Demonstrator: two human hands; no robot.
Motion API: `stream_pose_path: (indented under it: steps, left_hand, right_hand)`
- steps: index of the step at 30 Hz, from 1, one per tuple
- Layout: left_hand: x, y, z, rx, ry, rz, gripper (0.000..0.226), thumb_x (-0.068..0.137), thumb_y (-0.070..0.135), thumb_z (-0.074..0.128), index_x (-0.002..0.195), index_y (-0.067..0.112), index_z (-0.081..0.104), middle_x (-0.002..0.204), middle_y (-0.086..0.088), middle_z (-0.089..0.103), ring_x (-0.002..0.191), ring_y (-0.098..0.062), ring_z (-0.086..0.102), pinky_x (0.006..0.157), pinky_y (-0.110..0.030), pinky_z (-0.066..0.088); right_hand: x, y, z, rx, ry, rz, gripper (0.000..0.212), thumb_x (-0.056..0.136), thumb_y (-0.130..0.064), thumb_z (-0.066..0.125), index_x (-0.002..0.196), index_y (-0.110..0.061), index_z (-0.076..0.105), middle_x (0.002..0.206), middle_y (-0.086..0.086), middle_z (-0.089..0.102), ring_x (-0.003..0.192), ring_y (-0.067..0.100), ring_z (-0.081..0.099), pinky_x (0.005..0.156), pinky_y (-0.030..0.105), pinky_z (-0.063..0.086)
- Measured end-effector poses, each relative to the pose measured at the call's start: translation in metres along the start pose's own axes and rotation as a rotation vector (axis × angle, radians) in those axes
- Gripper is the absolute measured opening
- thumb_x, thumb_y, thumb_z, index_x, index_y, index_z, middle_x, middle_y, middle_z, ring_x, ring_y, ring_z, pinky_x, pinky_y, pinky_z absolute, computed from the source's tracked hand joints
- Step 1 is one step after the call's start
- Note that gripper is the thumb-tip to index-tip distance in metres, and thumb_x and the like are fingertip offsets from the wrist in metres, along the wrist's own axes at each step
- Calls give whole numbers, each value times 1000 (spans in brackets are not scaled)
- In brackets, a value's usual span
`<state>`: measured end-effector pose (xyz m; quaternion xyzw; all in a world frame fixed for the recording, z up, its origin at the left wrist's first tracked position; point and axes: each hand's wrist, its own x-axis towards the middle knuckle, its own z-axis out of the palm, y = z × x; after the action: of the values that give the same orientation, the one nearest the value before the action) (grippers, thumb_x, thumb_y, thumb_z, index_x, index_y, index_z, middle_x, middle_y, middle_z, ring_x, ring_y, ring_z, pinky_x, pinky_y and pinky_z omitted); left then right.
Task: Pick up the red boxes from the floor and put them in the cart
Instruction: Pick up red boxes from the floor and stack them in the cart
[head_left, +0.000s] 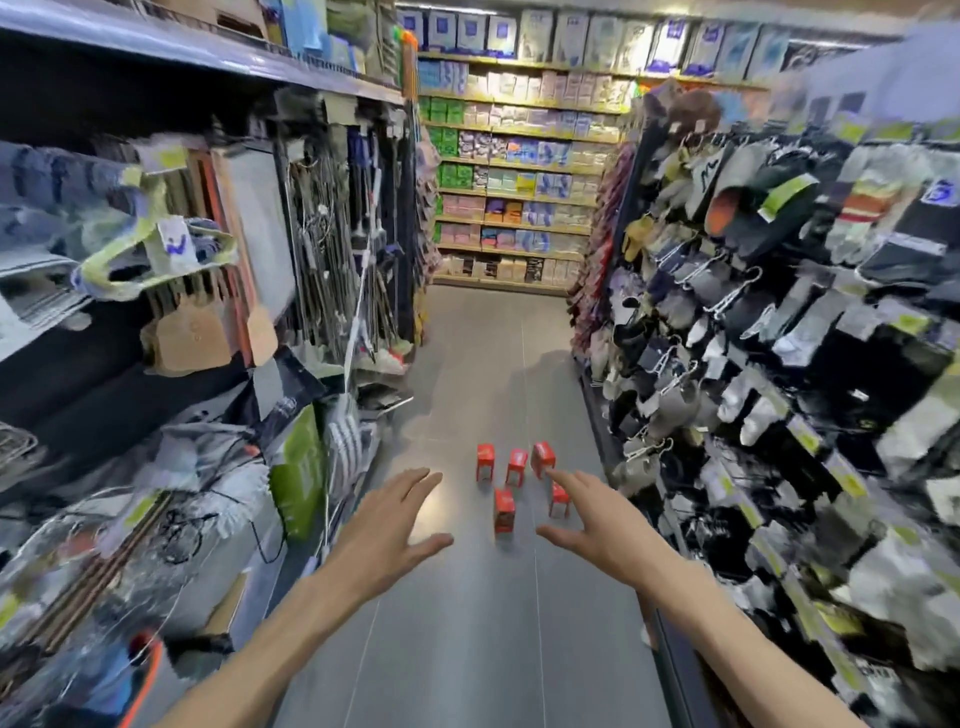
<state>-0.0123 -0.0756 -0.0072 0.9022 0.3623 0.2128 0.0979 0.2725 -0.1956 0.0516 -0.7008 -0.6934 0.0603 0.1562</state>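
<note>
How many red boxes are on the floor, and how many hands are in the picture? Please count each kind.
Small red cardboard boxes standing on the grey floor: 5, at and, the last partly behind the right hand
Bare hands, open and holding nothing: 2, left hand and right hand
Total: 7

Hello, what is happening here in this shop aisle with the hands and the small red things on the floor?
A person stands in a store aisle and reaches both bare hands forward, the left hand and the right hand, fingers spread and holding nothing. Five red boxes stand upright on the grey floor ahead, three in a back row and two nearer. None has been picked up yet. No cart shows in this view. Racks of socks line the right side.
</note>
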Motion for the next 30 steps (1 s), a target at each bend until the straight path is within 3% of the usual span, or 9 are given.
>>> stream_pose_path:
  steps: [6, 11, 20, 30]
  left_hand:
    - [145, -78, 22, -5, -18, 44, 76, 90, 57, 60, 151, 20, 34, 153, 1, 37, 142, -19, 33, 114, -31, 24]
    - [269, -164, 49, 28, -44, 74, 73, 90, 58, 58, 150, 24, 33, 153, 2, 37, 140, -18, 34, 112, -39, 34]
    - [478, -302, 63, 22, -37, 58, 74, 90, 55, 59, 150, 19, 35, 152, -2, 39, 140, -21, 35, 115, -40, 31]
    - [727, -436, 120, 12, -125, 296, 72, 92, 42, 64, 152, 26, 30, 155, 2, 36, 140, -18, 34, 115, -34, 28]
  right_hand:
    - [159, 57, 14, 21, 15, 36, 75, 83, -62, 59, 145, -24, 39, 136, -3, 53, 127, 18, 48, 101, 36, 42]
    - [304, 112, 30, 38, 37, 25, 73, 87, -53, 65, 147, -22, 39, 142, -1, 51, 130, 17, 46, 105, 28, 35]
    - [561, 167, 36, 10, -20, 29, 77, 88, -61, 57, 151, -26, 29, 146, 6, 46, 131, 24, 45, 104, 36, 39]
    - [769, 248, 65, -4, 77, 184, 75, 89, -55, 60, 150, -21, 31, 148, 1, 44, 134, 19, 41, 107, 32, 35]
